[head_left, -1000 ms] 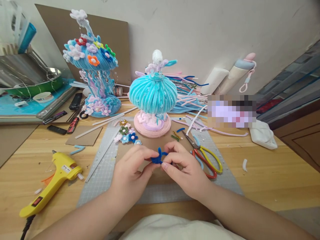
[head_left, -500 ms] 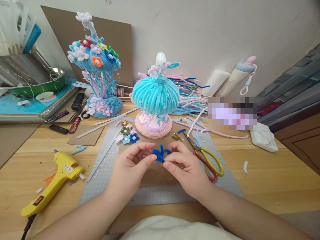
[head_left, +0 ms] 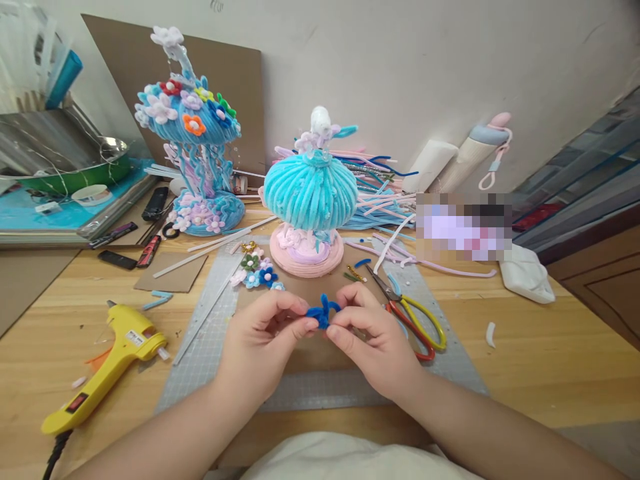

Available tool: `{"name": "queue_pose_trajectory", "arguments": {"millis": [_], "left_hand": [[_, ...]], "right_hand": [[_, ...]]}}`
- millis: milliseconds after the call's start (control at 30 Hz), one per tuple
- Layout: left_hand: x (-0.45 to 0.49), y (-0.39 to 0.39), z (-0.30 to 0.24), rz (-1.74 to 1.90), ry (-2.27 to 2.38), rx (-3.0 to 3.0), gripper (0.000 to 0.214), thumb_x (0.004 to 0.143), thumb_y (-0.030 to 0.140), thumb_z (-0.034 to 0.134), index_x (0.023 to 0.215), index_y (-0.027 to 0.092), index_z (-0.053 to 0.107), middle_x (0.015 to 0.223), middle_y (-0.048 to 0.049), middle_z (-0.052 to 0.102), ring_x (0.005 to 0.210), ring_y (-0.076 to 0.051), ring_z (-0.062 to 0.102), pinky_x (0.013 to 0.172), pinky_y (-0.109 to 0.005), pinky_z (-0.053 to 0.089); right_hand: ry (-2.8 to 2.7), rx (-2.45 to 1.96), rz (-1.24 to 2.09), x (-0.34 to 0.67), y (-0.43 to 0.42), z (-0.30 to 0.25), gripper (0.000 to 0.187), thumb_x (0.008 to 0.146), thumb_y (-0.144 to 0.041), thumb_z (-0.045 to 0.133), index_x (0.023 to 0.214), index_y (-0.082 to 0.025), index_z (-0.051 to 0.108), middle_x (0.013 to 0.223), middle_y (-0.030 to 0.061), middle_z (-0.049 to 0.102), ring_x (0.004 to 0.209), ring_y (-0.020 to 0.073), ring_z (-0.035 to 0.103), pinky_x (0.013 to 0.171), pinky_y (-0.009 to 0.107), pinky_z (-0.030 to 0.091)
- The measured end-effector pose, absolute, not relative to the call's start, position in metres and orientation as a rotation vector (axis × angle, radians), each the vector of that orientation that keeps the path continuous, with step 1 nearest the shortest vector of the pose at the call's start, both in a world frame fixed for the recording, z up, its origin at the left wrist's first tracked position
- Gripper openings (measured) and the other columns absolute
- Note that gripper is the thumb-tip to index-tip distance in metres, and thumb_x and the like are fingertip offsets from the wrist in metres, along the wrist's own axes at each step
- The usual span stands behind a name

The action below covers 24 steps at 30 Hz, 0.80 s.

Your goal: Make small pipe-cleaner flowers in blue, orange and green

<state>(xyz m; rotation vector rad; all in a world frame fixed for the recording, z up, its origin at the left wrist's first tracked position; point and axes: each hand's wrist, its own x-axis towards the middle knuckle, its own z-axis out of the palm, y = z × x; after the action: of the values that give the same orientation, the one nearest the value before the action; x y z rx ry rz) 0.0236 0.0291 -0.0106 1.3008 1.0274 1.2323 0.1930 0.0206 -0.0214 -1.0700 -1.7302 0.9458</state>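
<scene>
watching from my remote seat through one head camera, i have two bare hands in view, held low over a wooden table (head_left: 530, 360). the left hand (head_left: 270, 327) pinches one dark blue fuzzy piece (head_left: 324, 315) between thumb and forefinger at its left side; the right hand (head_left: 373, 340) pinches the same piece at its right side. the piece sits between the two hands, with one stem pointing upward, over a brown cardboard sheet (head_left: 310, 357) that lies on one grey cutting mat (head_left: 325, 392). just beyond the hands stands one turquoise domed model (head_left: 310, 190) on one pink round base (head_left: 290, 265). near the left of that base lie at least five small flowers (head_left: 253, 278), one green among them; they overlap, so i cannot give an exact count. near the right hand lies one pair of scissors (head_left: 397, 299) with one yellow and one red handle. well apart on the left is one yellow glue gun (head_left: 123, 333). behind it stands a second model (head_left: 187, 127), its blue dome bearing several flowers, one of them orange.
</scene>
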Motion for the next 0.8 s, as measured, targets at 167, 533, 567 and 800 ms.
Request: {"name": "queue_pose_trajectory", "arguments": {"millis": [167, 533, 567, 800], "left_hand": [[0.0245, 0.0292, -0.0101, 1.172, 1.025, 1.217, 0.014, 0.069, 0.014, 0.070, 0.078, 0.019, 0.060, 0.071, 0.0020, 0.064, 0.065, -0.011, 0.063, 0.062, -0.020, 0.053], [0.0241, 0.0317, -0.0103, 1.065, 0.852, 1.140, 0.013, 0.074, 0.017, 0.067, 0.079, 0.018, 0.056, 0.077, 0.0007, 0.063, 0.069, -0.011, 0.061, 0.068, -0.026, 0.054], [0.0240, 0.0318, -0.0104, 1.061, 0.831, 1.127, 0.013, 0.074, 0.016, 0.067, 0.078, 0.018, 0.055, 0.078, 0.0006, 0.062, 0.069, -0.011, 0.061, 0.068, -0.026, 0.054], [0.0209, 0.0350, -0.0140, 1.095, 0.824, 1.101, 0.012, 0.076, 0.017, 0.066, 0.077, 0.017, 0.054, 0.075, 0.0022, 0.060, 0.064, -0.009, 0.060, 0.064, -0.021, 0.051]], "right_hand": [[-1.749, -1.065, 0.937, 0.1928, 0.0193, -0.0183, 0.016, 0.082, -0.018, 0.054, 0.066, -0.017, 0.059, 0.084, 0.0038, 0.043, 0.080, 0.0156, 0.049, 0.065, 0.026, 0.043], [-1.758, -1.038, 0.954, 0.1935, 0.0198, -0.0195, 0.017, 0.084, -0.020, 0.053, 0.071, -0.017, 0.064, 0.087, 0.0047, 0.043, 0.085, 0.0163, 0.049, 0.071, 0.027, 0.043], [-1.757, -1.041, 0.957, 0.1934, 0.0197, -0.0191, 0.017, 0.084, -0.020, 0.053, 0.071, -0.017, 0.064, 0.088, 0.0048, 0.043, 0.085, 0.0162, 0.049, 0.071, 0.027, 0.043], [-1.748, -1.033, 0.947, 0.1938, 0.0200, -0.0189, 0.015, 0.081, -0.015, 0.053, 0.070, -0.017, 0.063, 0.092, 0.0051, 0.045, 0.089, 0.0160, 0.050, 0.074, 0.026, 0.043]]}}
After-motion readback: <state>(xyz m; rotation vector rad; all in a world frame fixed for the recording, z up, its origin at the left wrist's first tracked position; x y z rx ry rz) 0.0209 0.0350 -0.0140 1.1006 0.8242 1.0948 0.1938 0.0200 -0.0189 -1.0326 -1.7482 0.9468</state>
